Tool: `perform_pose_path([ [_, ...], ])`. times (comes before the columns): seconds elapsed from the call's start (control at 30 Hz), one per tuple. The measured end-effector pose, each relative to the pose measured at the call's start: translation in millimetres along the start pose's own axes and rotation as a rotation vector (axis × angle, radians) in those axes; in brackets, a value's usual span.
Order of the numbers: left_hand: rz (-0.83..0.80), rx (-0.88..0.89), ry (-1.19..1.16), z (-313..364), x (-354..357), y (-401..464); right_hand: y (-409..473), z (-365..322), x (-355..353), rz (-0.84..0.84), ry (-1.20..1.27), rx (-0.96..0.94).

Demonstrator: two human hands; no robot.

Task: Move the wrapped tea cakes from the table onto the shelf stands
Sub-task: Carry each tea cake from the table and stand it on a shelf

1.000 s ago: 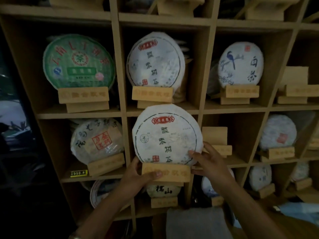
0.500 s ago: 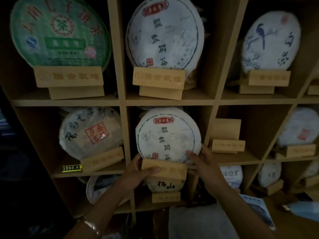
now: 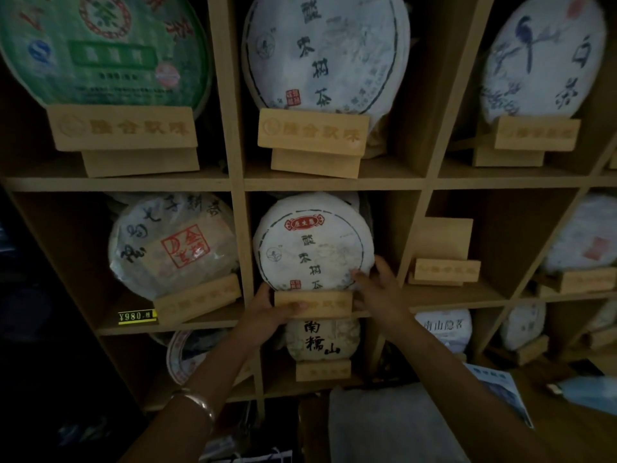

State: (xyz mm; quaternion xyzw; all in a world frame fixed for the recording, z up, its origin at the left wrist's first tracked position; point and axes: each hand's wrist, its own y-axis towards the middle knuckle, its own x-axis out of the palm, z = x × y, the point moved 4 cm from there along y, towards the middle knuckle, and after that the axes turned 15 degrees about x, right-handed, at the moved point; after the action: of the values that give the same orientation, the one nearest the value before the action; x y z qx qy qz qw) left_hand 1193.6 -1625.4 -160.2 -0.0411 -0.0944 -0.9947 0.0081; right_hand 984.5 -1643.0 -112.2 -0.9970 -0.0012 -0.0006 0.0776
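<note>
A white wrapped tea cake point(image 3: 312, 242) with a red label and black characters stands upright on a small wooden stand point(image 3: 322, 304) inside the middle cubby of the shelf's middle row. My left hand point(image 3: 270, 310) grips the stand's left end, thumb across its front. My right hand point(image 3: 379, 289) holds the stand's right end, with fingers touching the cake's lower right edge. One cubby to the right, an empty wooden stand point(image 3: 445, 260) sits with nothing on it.
The wooden shelf point(image 3: 334, 183) holds other cakes on stands: a green one point(image 3: 100, 48), a white one point(image 3: 325, 51), a bird-print one point(image 3: 541, 58), and one with a red seal point(image 3: 170, 242) above a price tag point(image 3: 136, 316). A booklet point(image 3: 500, 392) lies lower right.
Both hands have carried the stand with its cake deeper into the middle cubby. The view has moved closer to the shelf.
</note>
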Motion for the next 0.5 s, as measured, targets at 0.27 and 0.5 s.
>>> perform_pose_path([
  [0.27,0.058,0.090,0.022,2,1,-2,1,3,1,-0.016,-0.003,-0.012],
  [0.5,0.116,0.066,0.120,12,4,8,11,-3,8,0.016,-0.027,-0.034],
])
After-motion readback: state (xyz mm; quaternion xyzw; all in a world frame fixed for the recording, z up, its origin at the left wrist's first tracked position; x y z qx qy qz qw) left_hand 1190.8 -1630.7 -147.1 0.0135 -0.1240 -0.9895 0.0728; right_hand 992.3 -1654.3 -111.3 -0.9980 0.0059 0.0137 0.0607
